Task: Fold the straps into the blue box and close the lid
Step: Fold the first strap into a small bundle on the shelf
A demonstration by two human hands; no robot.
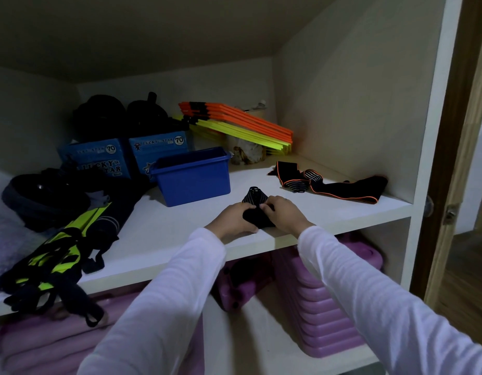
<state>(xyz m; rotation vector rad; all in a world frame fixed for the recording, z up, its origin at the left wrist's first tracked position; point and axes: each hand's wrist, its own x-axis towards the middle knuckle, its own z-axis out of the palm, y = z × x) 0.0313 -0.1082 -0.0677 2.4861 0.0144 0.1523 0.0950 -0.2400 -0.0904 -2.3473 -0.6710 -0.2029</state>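
The wide white cupboard shelf (180,228) holds everything. On it stands the open blue plastic box (192,177), with no lid on it, and I cannot see a lid anywhere. The box sits behind the hands and a little to their left, so I think the left hand (232,219) is the nearer one, and the next move would go up and to the left.

A long black strap with orange edges (340,185) lies flat on the shelf to the right, well apart from the box, running left to right. It is not folded yet.

Both hands grip a small black strap with grey stripes (254,205) near the front edge of the shelf. The left hand's fingers curl round its left side, and the right hand (281,213) pinches its right side. Its striped end points away, toward the back.

Two blue cardboard boxes (131,154) behind say "LUCKY STAR" and "70".
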